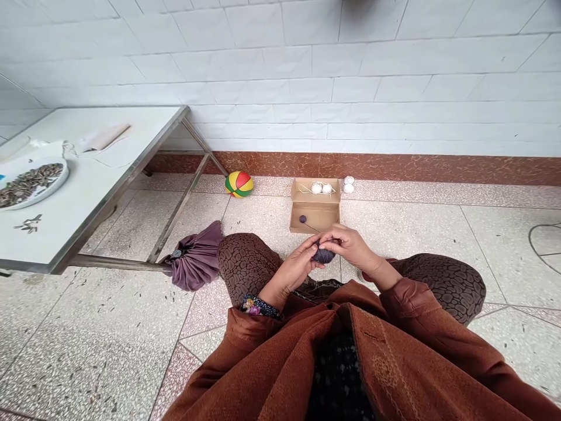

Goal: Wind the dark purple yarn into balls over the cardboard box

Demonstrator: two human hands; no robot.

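Left hand (301,263) is curled round the dark yarn ball (324,255), fingers closed on it. Right hand (346,241) has its fingertips bunched against the ball's upper side; can't tell from my feed if they pinch any yarn. So the ball sits between both hands, in front of the lap, just on the near side of the open cardboard box (325,214). Dark strand (311,225) runs from a small dark ball (302,219) inside the box toward the hands. I count two white balls (316,187) in the lid, loose white yarn about them, plus two white bundles (348,188) just right of the box. Off left I've got a multicolored ball (239,184) near the table (153,131) leg and a purple bag (197,257) by the left knee.
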